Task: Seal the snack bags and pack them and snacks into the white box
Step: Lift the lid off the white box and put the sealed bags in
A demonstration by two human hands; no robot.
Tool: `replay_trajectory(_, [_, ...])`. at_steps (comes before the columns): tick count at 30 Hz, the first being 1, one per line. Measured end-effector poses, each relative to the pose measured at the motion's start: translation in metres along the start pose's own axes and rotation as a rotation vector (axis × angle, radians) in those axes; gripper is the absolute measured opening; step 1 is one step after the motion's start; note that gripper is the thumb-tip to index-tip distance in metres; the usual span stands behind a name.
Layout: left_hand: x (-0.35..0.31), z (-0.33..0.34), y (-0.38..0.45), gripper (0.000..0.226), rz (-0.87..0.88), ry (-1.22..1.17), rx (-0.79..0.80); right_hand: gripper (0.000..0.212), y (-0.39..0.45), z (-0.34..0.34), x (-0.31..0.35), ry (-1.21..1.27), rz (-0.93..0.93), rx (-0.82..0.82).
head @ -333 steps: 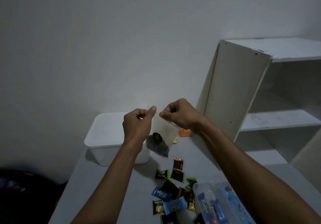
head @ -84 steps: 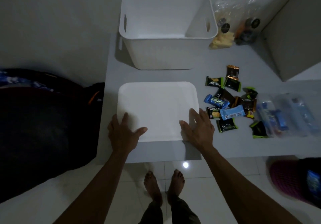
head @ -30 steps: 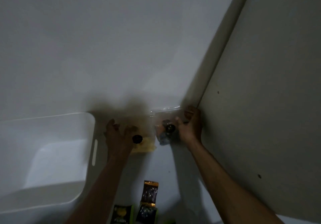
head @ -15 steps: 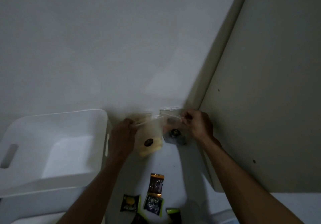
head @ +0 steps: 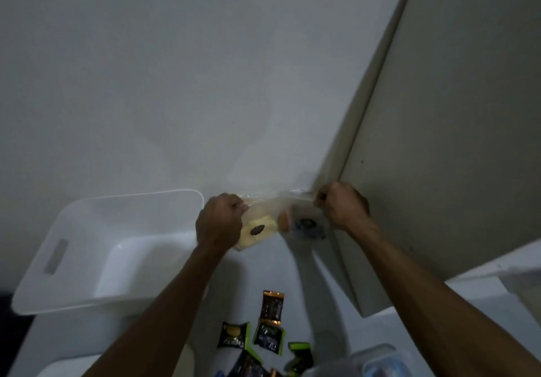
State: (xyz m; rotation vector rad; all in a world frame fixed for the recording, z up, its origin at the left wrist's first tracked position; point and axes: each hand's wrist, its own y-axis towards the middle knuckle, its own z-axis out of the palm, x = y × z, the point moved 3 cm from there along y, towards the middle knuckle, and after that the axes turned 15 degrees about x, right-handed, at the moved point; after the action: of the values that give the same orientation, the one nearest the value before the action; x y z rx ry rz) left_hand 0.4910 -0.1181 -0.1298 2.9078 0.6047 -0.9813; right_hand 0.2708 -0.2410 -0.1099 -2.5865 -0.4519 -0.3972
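Clear plastic is bunched in both fists: the left hand (head: 220, 221) grips the top of a snack bag (head: 257, 229) of pale yellow pieces, and the right hand (head: 341, 206) pinches the top of a second snack bag (head: 304, 226) with orange and dark contents, at three o'clock from the first. Half a second ago both bags hung lower, nearer the table (head: 263, 265); now both are lifted clear, side by side and seemingly touching. That suggests sealing is over and packing begins. At nine o'clock from the left hand stands the white box (head: 87, 248), open, nothing visible inside. At six o'clock, loose wrapped snacks (head: 268, 327) lie unpacked. At three o'clock rises a cabinet panel (head: 439, 148).
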Motion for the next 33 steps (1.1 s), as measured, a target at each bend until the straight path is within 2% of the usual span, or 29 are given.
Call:
replay_trajectory(8, [-0.021,-0.122,-0.022,0.018,0.160,-0.027,-0.138,0.018,-0.091,-0.102,0.074,-0.217,-0.104,-0.162])
replay_trajectory(15, [0.028,-0.231,-0.063,0.015,0.132,0.037,-0.180,0.012,-0.172,-0.134,0.175,-0.313,-0.261,-0.245])
replay_trajectory(20, [0.074,-0.285,-0.081,0.014,0.097,0.002,-0.193,0.005,-0.201,-0.114,0.248,-0.219,-0.374,-0.239])
replay_trajectory(24, [0.099,-0.303,-0.085,0.013,0.081,-0.037,-0.200,0.009,-0.199,-0.081,0.291,-0.162,-0.420,-0.217])
replay_trajectory(29, [0.123,-0.298,-0.074,0.012,0.059,-0.069,-0.176,0.016,-0.174,-0.029,0.323,-0.168,-0.452,-0.220])
replay_trajectory(33, [0.138,-0.273,-0.059,0.011,0.030,-0.070,-0.154,0.017,-0.147,0.014,0.322,-0.238,-0.372,-0.188])
